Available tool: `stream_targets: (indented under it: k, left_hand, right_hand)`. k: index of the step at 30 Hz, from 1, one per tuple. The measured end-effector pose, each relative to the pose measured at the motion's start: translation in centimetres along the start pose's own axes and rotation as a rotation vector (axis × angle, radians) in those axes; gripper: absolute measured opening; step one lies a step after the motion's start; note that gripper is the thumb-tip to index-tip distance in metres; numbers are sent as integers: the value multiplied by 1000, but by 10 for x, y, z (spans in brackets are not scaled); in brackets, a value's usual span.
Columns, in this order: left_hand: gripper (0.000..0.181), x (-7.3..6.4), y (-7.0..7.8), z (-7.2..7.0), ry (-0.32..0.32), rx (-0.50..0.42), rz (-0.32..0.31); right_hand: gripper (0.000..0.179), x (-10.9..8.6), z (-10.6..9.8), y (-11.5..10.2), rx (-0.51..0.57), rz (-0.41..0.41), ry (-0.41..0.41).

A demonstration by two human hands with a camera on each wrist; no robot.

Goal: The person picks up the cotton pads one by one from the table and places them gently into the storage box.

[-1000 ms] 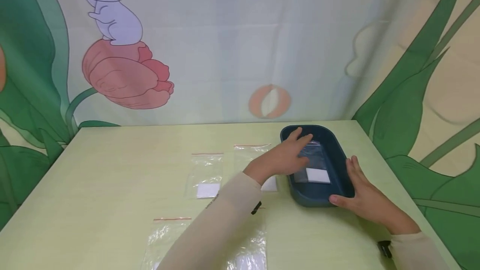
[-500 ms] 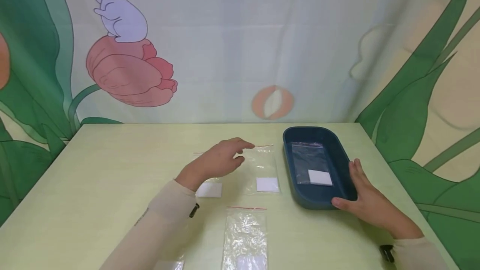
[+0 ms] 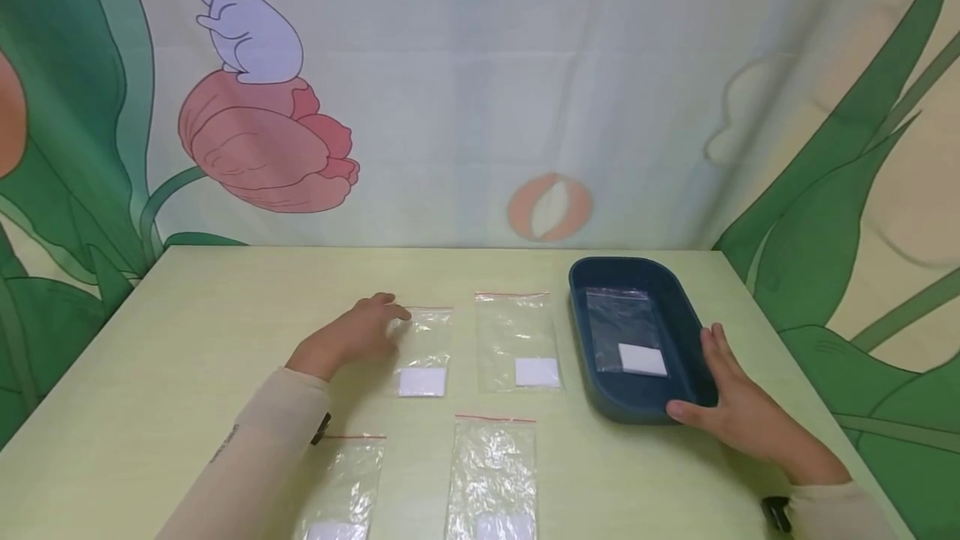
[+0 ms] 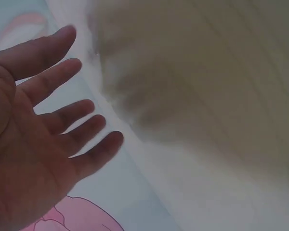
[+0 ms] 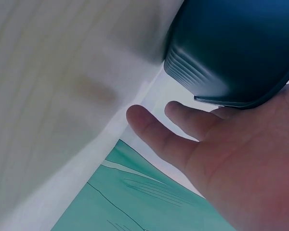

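Note:
My left hand [image 3: 348,338] hovers at the left edge of a clear zip bag [image 3: 427,344] with a white card [image 3: 422,382] inside. Its fingers are loosely spread in the left wrist view, with nothing held. On the right, a dark blue plastic tray [image 3: 611,407] has another zip bag [image 3: 618,319] with a white card [image 3: 642,359] lying in it. My right hand [image 3: 750,415] rests against the tray's near right corner, thumb at the front rim and fingers along the right side. Straight fingers [image 5: 159,134] show beside the tray wall [image 5: 221,62] in the right wrist view.
A third zip bag [image 3: 513,327] lies between the left bag and the tray. Nearer the front are two more bags, one at left [image 3: 348,482] partly under the sleeve, one at centre [image 3: 491,465]. A printed curtain [image 3: 420,107] hangs behind the table [image 3: 225,298].
My left hand has come out from over the tray and moved left, past the middle bag to the left one. My right hand stays at the tray. The view has shifted slightly.

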State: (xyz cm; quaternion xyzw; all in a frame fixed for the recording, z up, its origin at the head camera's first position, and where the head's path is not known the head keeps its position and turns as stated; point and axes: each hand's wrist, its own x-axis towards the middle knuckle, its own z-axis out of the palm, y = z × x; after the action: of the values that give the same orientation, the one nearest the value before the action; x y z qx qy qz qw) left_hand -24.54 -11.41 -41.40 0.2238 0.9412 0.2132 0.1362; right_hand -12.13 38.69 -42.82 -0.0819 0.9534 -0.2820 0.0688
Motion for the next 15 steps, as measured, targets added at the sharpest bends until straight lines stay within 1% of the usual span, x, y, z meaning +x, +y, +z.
stream_targets:
  k: [2,3,5,9,11,15]
  left_hand:
    - [55,-2,-5,1,-38,8,-48]
    - [57,-2,-6,1,-50,13,-62]
    - [57,-3,-9,2,-56,13,-66]
    - [48,-3,-13,2,-3,18,-41]
    - [44,-2,-14,2,21,16,-38]
    - [47,0,-18,3,36,-2,-44]
  right_hand:
    - [118,0,1,0,0,0,-1]
    - [118,1,1,0,0,1,-1]
    - [118,1,1,-1,-4,3,0]
    - [118,0,0,-2,-6,4,2]
    - [118,0,0,-2,-8,4,3]
    - [118,0,0,-2,-15,6,5]
